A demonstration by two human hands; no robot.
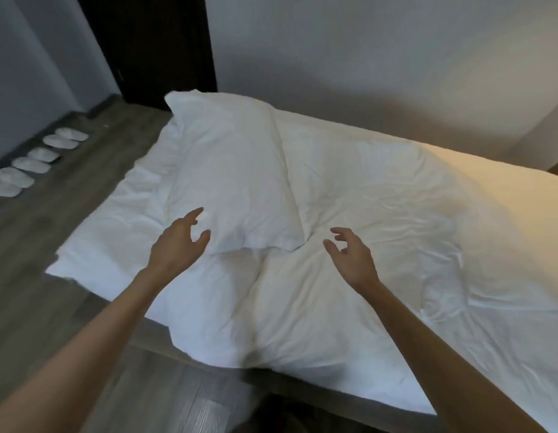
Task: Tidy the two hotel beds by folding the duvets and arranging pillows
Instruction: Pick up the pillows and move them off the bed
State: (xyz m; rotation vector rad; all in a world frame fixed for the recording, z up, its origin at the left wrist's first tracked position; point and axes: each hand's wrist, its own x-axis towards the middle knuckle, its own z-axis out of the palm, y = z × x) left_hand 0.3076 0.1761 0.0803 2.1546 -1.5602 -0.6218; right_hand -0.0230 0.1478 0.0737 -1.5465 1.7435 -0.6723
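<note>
A white pillow [231, 170] lies on the left part of a bed, on top of a rumpled white duvet [380, 232] that covers the mattress. My left hand [177, 242] hovers at the pillow's near left corner, fingers spread and loosely bent, holding nothing. My right hand [352, 254] hovers over the duvet just right of the pillow's near corner, fingers relaxed and empty. Both hands are above the bedding, a short way apart.
Wooden floor [53, 232] runs along the bed's left side and front. Several white slippers [31, 165] line the left wall. A dark door [152, 42] stands behind the pillow. A pale wall [380, 57] backs the bed.
</note>
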